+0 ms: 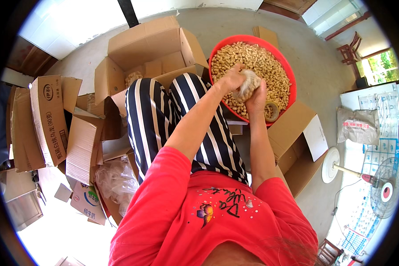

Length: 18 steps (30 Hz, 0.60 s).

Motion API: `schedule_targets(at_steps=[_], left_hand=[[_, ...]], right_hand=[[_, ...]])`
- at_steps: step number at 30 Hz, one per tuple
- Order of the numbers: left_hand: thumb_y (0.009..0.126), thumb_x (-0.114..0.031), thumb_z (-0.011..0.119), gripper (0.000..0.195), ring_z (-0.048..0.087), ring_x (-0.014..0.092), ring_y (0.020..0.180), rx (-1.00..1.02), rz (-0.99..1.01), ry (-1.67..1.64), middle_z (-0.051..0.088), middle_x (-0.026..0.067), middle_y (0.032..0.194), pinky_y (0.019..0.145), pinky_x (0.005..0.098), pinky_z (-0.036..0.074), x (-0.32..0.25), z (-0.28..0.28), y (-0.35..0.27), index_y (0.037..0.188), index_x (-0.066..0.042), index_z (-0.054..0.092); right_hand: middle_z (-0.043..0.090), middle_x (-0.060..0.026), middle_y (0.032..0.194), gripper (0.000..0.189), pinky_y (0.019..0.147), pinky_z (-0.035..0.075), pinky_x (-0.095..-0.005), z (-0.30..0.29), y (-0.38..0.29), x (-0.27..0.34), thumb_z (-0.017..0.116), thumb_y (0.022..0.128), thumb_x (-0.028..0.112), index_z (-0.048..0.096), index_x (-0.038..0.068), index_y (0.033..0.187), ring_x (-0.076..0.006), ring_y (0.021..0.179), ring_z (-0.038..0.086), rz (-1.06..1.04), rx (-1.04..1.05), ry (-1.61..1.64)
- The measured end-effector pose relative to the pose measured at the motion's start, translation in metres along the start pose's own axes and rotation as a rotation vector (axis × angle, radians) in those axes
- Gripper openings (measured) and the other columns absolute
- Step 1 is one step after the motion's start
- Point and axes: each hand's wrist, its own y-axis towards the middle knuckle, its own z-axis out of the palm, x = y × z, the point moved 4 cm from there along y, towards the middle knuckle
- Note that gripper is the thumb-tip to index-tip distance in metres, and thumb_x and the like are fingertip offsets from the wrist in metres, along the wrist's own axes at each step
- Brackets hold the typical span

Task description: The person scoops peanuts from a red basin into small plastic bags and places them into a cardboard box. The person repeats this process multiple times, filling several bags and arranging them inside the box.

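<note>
A small clear plastic bag of peanuts [248, 87] is held over a red plastic basin [293, 83] full of unshelled peanuts [272, 68]. My left hand [233, 78] grips the bag's upper left side, its fingertips partly hidden. On the bag's right and lower side, my right hand [256, 97] is closed around it. A roll of tape [271, 111] lies on the peanuts near the basin's lower rim, just right of my right wrist. Beyond my knees, an open cardboard box [143, 36] has what look like more bagged peanuts [133, 78] inside.
Cardboard boxes [50, 119] crowd the left side, beside a heap of clear plastic bags [118, 181]. Another open carton [297, 156] stands right of my right forearm. Farther right are a standing fan [384, 191] and a filled sack [358, 125]. Flat cardboard [266, 36] lies behind the basin.
</note>
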Motion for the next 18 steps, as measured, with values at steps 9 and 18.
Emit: schedule_targets(at_steps=[9,18], left_hand=[[0.089,-0.014,0.058,0.037,0.061,0.020,0.090,0.149,-0.145,-0.089,0.060,0.0159,0.109,0.071,0.0335,0.052,0.007,0.008,0.008,0.120,0.004,0.049],[0.086,-0.012,0.058,0.043,0.061,0.026,0.099,-0.050,0.052,-0.011,0.060,0.0211,0.114,0.082,0.0362,0.050,-0.007,-0.007,-0.002,0.124,0.007,0.049]], right_hand=[[0.060,-0.0096,0.111,0.045,0.080,0.052,-0.0355,-0.018,0.015,0.000,0.054,0.094,0.036,0.049,0.003,0.124,-0.0206,0.096,0.061,0.095,-0.158,-0.260],[0.063,-0.0031,0.098,0.037,0.076,0.053,-0.0339,0.005,-0.011,-0.023,0.056,0.094,0.040,0.054,0.011,0.116,-0.0168,0.087,0.062,0.228,0.008,0.000]])
